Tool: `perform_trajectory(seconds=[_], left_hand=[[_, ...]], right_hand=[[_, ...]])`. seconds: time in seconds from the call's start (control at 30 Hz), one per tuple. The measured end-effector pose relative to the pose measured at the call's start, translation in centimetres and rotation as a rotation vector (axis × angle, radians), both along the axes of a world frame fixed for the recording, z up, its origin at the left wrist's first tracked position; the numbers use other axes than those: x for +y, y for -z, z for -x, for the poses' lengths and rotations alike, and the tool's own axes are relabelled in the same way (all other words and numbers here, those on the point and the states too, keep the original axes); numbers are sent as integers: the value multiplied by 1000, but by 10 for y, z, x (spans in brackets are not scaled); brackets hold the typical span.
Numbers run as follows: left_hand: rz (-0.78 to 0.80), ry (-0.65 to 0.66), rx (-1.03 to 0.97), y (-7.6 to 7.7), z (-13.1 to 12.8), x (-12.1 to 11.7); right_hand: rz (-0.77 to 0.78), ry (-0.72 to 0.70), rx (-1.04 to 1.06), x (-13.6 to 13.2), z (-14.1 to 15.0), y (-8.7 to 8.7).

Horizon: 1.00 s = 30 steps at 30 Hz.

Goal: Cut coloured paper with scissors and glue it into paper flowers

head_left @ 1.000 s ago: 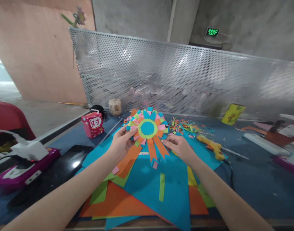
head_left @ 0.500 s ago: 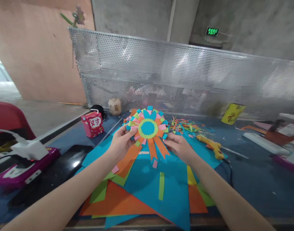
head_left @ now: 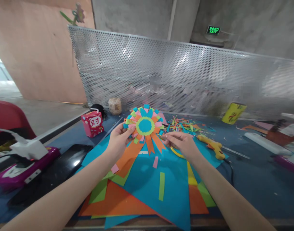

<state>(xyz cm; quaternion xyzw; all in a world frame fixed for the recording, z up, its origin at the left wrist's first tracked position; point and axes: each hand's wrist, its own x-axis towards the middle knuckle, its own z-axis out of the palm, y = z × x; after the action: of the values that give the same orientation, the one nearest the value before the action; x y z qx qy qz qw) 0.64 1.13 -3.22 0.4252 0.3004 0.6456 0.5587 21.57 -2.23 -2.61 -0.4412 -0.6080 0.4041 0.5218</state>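
Observation:
My left hand [head_left: 119,138] grips the left edge of a layered paper rosette [head_left: 148,135], thumb on its front. The rosette has a blue centre, a scalloped green ring, multicoloured tabs around it and two orange ribbon tails at the bottom. At its lower right edge, my right hand [head_left: 179,142] is closed in a pinch; what lies between the fingertips, if anything, is too small to make out. Below that hand shows a curved yellow piece [head_left: 177,153]. Under the rosette lie blue paper sheets [head_left: 147,186], a pink scrap [head_left: 155,162] and a green strip [head_left: 162,186].
A yellow glue gun [head_left: 213,146] lies to the right, its cord trailing forward. Paper shreds [head_left: 182,123] are heaped behind it. Leftward are a red drink box [head_left: 92,123], a dark phone-like slab [head_left: 72,160] and a purple power strip [head_left: 50,155]. A perforated metal screen [head_left: 147,67] stands behind.
The rosette has shifted slightly left and up. My right hand's fingers have closed into a pinch at its lower right, and the curved yellow piece now shows below them.

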Motion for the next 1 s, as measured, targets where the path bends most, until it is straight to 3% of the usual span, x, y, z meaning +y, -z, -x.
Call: perform_trajectory(seconds=[0.17,0.27,0.37,0.53,0.63,0.7,0.73,0.83,1.0], left_hand=[[5,-11,-19,-1,1,0],[6,-1,-17,-1,0,-1],[14,23,-32,-2,-1,-2],[-2,59,-40,-2,-3,-3],[-21,65,-26,-3,-3,-5],[-22,66,-12,-4,-3,-6],[-19,64,-6,-4,-3,-6],[-17,52,13,-4,-4,-7],[-21,41,74,-3,-6,-9]], right_hand=[[29,-5,425,9,-13,-2],[-28,174,630,19,-30,-4],[-130,401,694,28,-50,-2],[-214,565,609,33,-65,2],[-231,482,209,27,-51,1],[-211,265,-107,21,-35,2],[-149,137,-156,19,-26,3],[19,-5,-65,13,-6,9],[72,17,9,12,3,17]])
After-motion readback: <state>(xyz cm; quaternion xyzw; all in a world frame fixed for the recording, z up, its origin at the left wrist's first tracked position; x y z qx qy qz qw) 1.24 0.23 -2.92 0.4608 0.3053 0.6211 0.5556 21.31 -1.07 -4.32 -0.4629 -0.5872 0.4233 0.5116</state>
